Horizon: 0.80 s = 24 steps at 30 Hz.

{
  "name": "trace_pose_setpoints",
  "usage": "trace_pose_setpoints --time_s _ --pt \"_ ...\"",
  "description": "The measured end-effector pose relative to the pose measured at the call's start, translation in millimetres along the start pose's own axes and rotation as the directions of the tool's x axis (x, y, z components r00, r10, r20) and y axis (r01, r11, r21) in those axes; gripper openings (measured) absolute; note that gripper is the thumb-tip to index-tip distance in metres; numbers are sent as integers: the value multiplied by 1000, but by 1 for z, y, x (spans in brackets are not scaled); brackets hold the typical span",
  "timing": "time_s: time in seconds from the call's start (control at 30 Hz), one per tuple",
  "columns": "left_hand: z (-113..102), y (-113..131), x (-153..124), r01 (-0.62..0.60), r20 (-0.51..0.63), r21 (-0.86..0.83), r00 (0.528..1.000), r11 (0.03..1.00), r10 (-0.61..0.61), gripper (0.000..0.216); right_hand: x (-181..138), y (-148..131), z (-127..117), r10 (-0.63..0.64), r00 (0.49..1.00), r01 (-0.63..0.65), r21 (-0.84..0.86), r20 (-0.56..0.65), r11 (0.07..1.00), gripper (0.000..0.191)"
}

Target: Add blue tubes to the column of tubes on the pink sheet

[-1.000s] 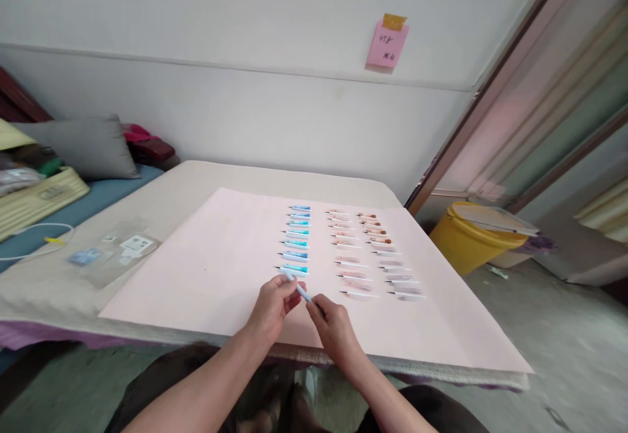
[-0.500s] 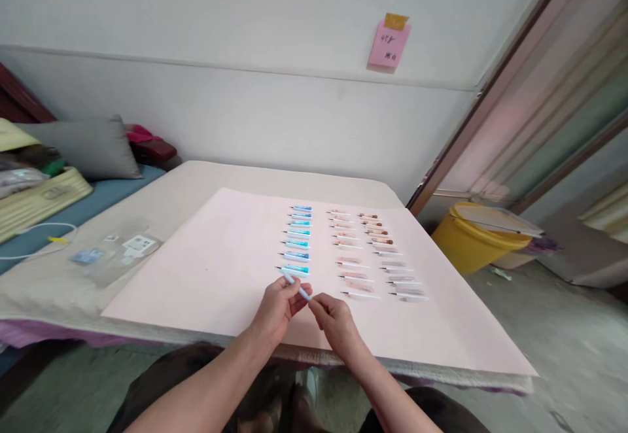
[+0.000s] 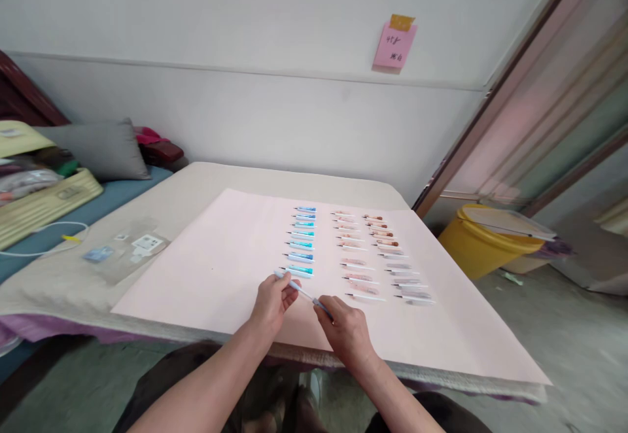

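Head view: one blue pen pinched between left hand and right hand.

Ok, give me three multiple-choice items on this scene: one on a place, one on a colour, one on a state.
1. Where does the pink note hang?
A. on the wall
B. on the bucket
C. on the pillow

2. What colour is the bucket on the floor?
A. green
B. yellow
C. black

3. How is the thin blue pen held?
A. lying untouched
B. in one hand only
C. between both hands

Answers:
1 A, it is taped high on the white wall.
2 B, its wall shows yellow.
3 C, the left hand and right hand each pinch an end.
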<state>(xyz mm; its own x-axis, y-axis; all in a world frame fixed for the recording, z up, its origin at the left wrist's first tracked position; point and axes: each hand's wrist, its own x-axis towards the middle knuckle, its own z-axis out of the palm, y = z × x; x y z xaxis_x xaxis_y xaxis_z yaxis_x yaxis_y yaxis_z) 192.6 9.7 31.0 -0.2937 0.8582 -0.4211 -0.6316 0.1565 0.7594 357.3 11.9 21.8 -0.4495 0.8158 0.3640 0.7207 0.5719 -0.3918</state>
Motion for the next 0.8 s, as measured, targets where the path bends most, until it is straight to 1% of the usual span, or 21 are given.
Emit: trace_pose_setpoints --time_s 0.1,0.17,0.2,0.27,0.3,0.37,0.47,0.53,0.63,0.73,0.8 --pt "-3 3 5 -63 -39 -13 997 998 63 32 0 0 -4 1 1000 -2 27 12 1000 23" --pt "-6 6 10 -98 -70 -23 993 995 96 42 0 0 -6 21 1000 -21 86 5 996 23" --pt "-7 6 12 -111 -77 -26 991 994 108 44 1 0 -8 46 999 -46 132 0 990 23" --pt "-8 6 14 -120 -66 -34 991 992 118 42 3 0 -10 136 991 -134 254 7 958 23" --pt "-8 6 13 -115 -54 -36 992 993 113 40 5 0 -10 192 981 -190 326 25 926 23" --pt "-6 2 10 -85 -19 -26 996 996 85 37 8 0 -9 288 954 -292 471 82 832 25" --pt "1 -7 1 -41 26 25 999 999 40 36 10 -2 -3 343 920 -380 641 189 667 26" --pt "6 -13 -3 -39 40 59 999 997 37 38 10 -5 1 362 899 -424 698 247 577 21" --pt "8 -16 -5 -68 42 55 997 996 65 39 11 -7 2 428 862 -475 728 272 494 12" --pt "5 -10 -1 -99 -4 1 995 995 99 36 13 -4 -6 471 835 -490 772 284 405 10" --pt "2 -5 3 -107 -38 -33 994 994 106 33 15 1 -14 472 824 -487 818 314 306 10"
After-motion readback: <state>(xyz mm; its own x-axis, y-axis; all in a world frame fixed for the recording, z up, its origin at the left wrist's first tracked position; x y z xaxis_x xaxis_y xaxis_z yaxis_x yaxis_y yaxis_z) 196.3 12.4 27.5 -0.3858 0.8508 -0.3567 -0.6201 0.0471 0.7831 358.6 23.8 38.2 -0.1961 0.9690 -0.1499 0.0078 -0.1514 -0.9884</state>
